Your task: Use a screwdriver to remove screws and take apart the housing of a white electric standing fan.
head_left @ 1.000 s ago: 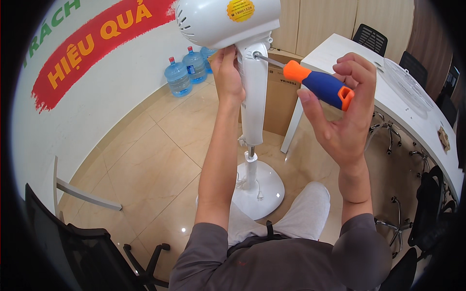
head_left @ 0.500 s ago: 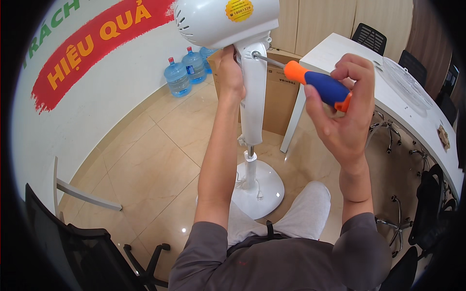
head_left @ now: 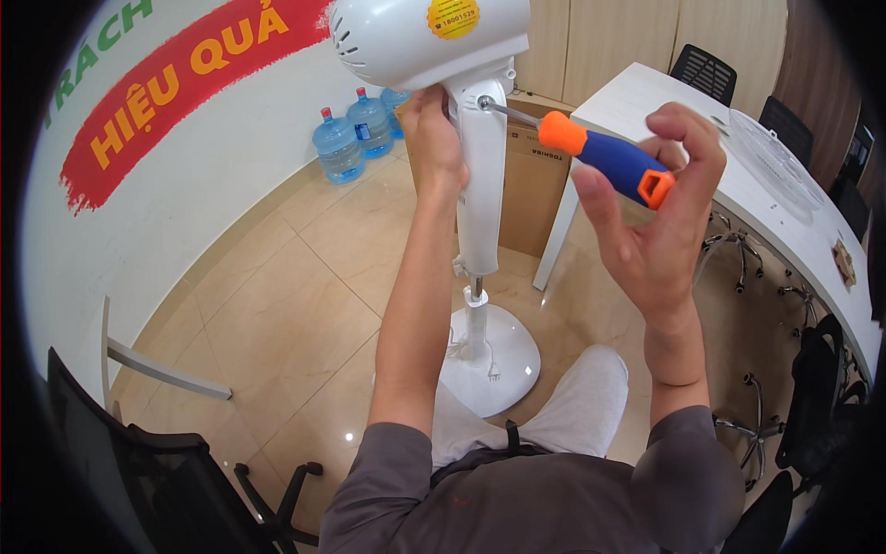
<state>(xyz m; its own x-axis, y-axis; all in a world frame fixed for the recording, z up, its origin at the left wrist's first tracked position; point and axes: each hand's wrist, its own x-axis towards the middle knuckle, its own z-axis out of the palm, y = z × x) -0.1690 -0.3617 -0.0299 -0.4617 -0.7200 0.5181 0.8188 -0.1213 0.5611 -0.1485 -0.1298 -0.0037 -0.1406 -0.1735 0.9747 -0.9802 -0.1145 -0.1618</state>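
A white pedestal fan (head_left: 482, 194) stands upright before me, its motor housing (head_left: 415, 42) at the top edge of the view. Just under the housing, my left hand (head_left: 436, 148) is closed round the fan's neck, with the fingertips hidden behind it. A screwdriver (head_left: 614, 159) with a blue and orange handle points left, its tip at a screw (head_left: 485, 102) in the neck's side. Around the handle, my right hand (head_left: 660, 208) has a loose hold, with thumb and index finger lifted off and other fingers behind it. The fan's round base (head_left: 508, 360) rests on the floor, with the cord and plug over it.
A white table (head_left: 637, 92) runs along the right, bearing a fan grille (head_left: 773, 157) and small loose parts. Behind the fan stands a cardboard box (head_left: 531, 198). Water bottles (head_left: 338, 148) line the left wall. Black office chairs (head_left: 166, 471) stand at both sides.
The screwdriver's handle has turned, and the opening in its orange end now faces me. My right thumb and index finger have spread away from the handle. My left hand has stayed put.
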